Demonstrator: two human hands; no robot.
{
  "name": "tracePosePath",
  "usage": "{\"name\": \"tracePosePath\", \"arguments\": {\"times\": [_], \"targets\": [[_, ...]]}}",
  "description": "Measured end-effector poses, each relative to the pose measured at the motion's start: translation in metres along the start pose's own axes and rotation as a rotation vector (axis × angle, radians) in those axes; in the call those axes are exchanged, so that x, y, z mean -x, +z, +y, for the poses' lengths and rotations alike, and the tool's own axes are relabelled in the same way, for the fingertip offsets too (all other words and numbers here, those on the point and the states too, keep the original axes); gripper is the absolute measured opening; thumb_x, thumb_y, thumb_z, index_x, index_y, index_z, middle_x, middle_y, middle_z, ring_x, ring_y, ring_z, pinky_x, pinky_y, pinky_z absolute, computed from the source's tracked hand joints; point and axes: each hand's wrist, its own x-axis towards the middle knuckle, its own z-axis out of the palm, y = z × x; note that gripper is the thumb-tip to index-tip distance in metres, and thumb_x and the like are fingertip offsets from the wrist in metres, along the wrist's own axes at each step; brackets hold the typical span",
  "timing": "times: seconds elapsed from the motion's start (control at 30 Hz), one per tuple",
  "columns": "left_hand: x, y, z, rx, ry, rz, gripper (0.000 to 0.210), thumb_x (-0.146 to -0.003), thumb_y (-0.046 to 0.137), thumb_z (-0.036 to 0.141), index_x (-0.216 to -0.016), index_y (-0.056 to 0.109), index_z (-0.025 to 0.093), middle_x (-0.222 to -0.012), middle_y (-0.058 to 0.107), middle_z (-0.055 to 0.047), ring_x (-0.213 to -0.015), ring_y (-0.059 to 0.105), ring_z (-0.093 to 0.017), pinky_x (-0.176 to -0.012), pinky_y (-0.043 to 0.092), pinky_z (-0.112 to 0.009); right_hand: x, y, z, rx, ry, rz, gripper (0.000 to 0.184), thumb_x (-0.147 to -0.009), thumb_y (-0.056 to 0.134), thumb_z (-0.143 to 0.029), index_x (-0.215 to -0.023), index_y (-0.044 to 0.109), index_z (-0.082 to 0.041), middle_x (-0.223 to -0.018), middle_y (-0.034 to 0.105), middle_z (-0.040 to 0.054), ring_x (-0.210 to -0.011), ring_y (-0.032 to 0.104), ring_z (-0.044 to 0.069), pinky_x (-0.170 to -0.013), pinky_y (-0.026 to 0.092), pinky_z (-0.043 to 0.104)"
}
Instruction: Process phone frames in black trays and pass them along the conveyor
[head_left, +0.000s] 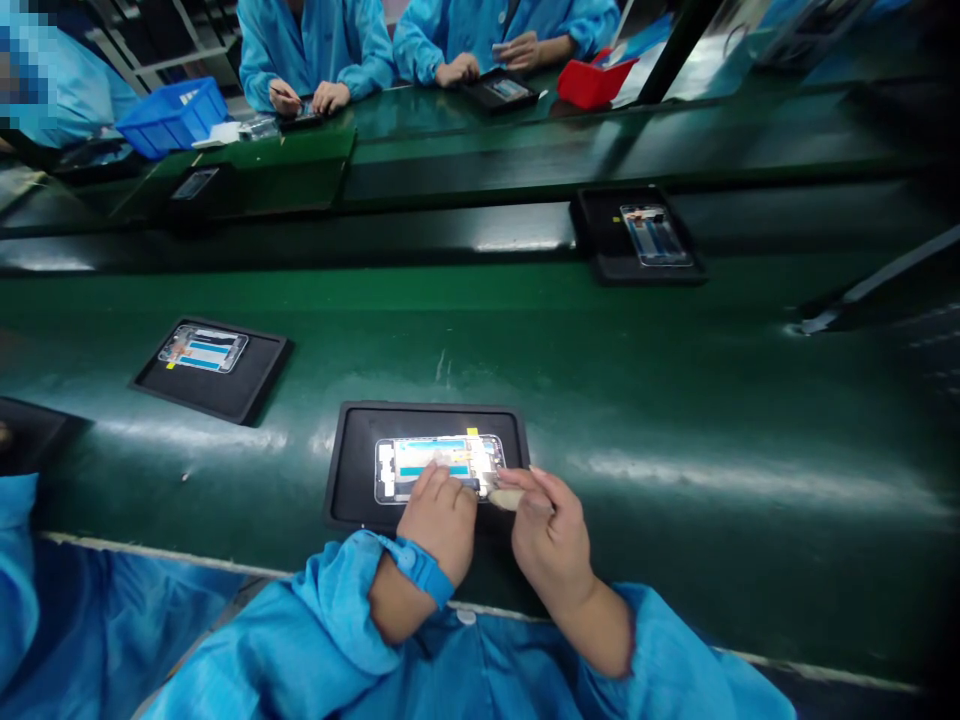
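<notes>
In front of me a phone frame [409, 455], with blue strips and a yellow tab, lies in a black tray [349, 470]. My left hand [439, 520] rests on the frame's near side, its fingers stretched across the surface. At the right end of the frame, my right hand [551, 530] is closed around a small pale-handled tool [508, 498]. The tool's tip is at the frame's lower right corner, too small to make out. Part of the frame's near edge is hidden under my left fingers.
More black trays with phone frames lie to the left [255, 375] and on the far strip [637, 270]. Across the green bench [675, 390], people in blue work by a blue bin [176, 118] and a red bin [596, 85]. A blue sleeve [16, 540] is at left.
</notes>
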Motion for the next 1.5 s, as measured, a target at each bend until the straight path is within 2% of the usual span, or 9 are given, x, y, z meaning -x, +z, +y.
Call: {"name": "tracePosePath", "arguments": {"times": [0.27, 0.37, 0.47, 0.67, 0.83, 0.97, 1.17, 1.37, 1.5], "targets": [[-0.001, -0.002, -0.002, 0.018, 0.019, -0.014, 0.016, -0.077, 0.044, 0.008, -0.083, 0.059, 0.011, -0.078, 0.061, -0.007, -0.09, 0.055, -0.023, -0.093, 0.041, -0.041, -0.021, 0.0, -0.02, 0.221, -0.047, -0.325, 0.031, -0.085, 0.035, -0.035, -0.079, 0.061, -0.02, -0.078, 0.065, 0.0083, -0.073, 0.06, 0.02, -0.068, 0.048, 0.032], [0.0, -0.001, -0.002, 0.011, 0.035, -0.019, 0.018, -0.077, 0.043, 0.009, -0.087, 0.059, 0.01, -0.08, 0.061, -0.008, -0.092, 0.055, -0.023, -0.092, 0.041, -0.042, -0.026, 0.006, -0.021, 0.277, -0.072, -0.371, 0.037, -0.083, 0.032, -0.038, -0.067, 0.06, -0.02, -0.066, 0.062, 0.0087, -0.064, 0.058, 0.021, -0.065, 0.047, 0.032], [0.0, 0.0, -0.002, 0.022, 0.024, -0.024, 0.018, -0.077, 0.043, 0.008, -0.084, 0.058, 0.013, -0.079, 0.061, -0.007, -0.091, 0.055, -0.022, -0.092, 0.041, -0.041, -0.025, 0.01, -0.016, 0.233, 0.011, -0.289, 0.032, -0.081, 0.036, -0.039, -0.067, 0.058, -0.02, -0.066, 0.062, 0.0087, -0.064, 0.057, 0.022, -0.064, 0.046, 0.033], [-0.01, -0.01, -0.025, 0.098, -0.041, 0.02, 0.021, -0.082, 0.037, 0.013, -0.074, 0.056, 0.016, -0.072, 0.059, -0.004, -0.079, 0.055, -0.019, -0.087, 0.044, -0.039, -0.031, 0.005, -0.014, -0.009, 0.492, 0.06, 0.039, -0.085, 0.033, -0.047, -0.1, 0.049, -0.016, -0.069, 0.062, 0.0039, -0.065, 0.058, 0.019, -0.067, 0.045, 0.033], [-0.026, -0.014, -0.042, -0.041, -0.178, -0.027, 0.028, -0.083, 0.043, 0.024, -0.107, 0.055, 0.017, -0.1, 0.058, -0.009, -0.102, 0.047, -0.03, -0.088, 0.04, -0.051, -0.047, -0.001, -0.024, -0.166, 0.698, 0.06, 0.057, -0.075, 0.046, -0.061, -0.109, 0.046, -0.015, -0.065, 0.059, 0.001, -0.055, 0.057, 0.017, -0.053, 0.046, 0.029], [-0.034, -0.005, -0.038, -0.048, -0.11, -0.148, 0.029, -0.08, 0.051, 0.03, -0.107, 0.058, 0.026, -0.109, 0.054, -0.009, -0.11, 0.041, -0.034, -0.09, 0.034, -0.057, -0.047, 0.002, -0.02, -0.274, 0.756, 0.023, 0.06, -0.074, 0.047, -0.062, -0.111, 0.045, -0.014, -0.063, 0.057, 0.0007, -0.052, 0.056, 0.017, -0.047, 0.046, 0.027], [-0.035, -0.004, -0.042, 0.056, -0.14, -0.19, 0.018, -0.078, 0.053, 0.034, -0.094, 0.064, 0.034, -0.11, 0.055, -0.005, -0.113, 0.039, -0.032, -0.092, 0.032, -0.057, -0.04, 0.01, -0.016, -0.106, 0.724, -0.004, 0.051, -0.078, 0.041, -0.059, -0.104, 0.051, -0.016, -0.07, 0.061, 0.0039, -0.062, 0.059, 0.019, -0.056, 0.047, 0.03], [-0.042, -0.014, -0.048, 0.102, -0.137, -0.319, 0.009, -0.076, 0.055, 0.026, -0.073, 0.064, 0.023, -0.111, 0.056, -0.006, -0.11, 0.044, -0.032, -0.09, 0.035, -0.057, -0.042, 0.01, -0.015, -0.141, 0.734, 0.004, 0.051, -0.077, 0.042, -0.06, -0.103, 0.052, -0.017, -0.07, 0.062, 0.0036, -0.06, 0.059, 0.019, -0.056, 0.047, 0.03], [-0.042, -0.011, -0.046, 0.09, -0.151, -0.258, 0.005, -0.073, 0.058, 0.022, -0.071, 0.061, 0.02, -0.108, 0.058, -0.006, -0.108, 0.047, -0.031, -0.091, 0.036, -0.054, -0.053, 0.008, -0.017, -0.174, 0.689, 0.027, 0.056, -0.077, 0.04, -0.062, -0.106, 0.049, -0.015, -0.069, 0.061, 0.0036, -0.057, 0.057, 0.017, -0.055, 0.046, 0.029]]}}
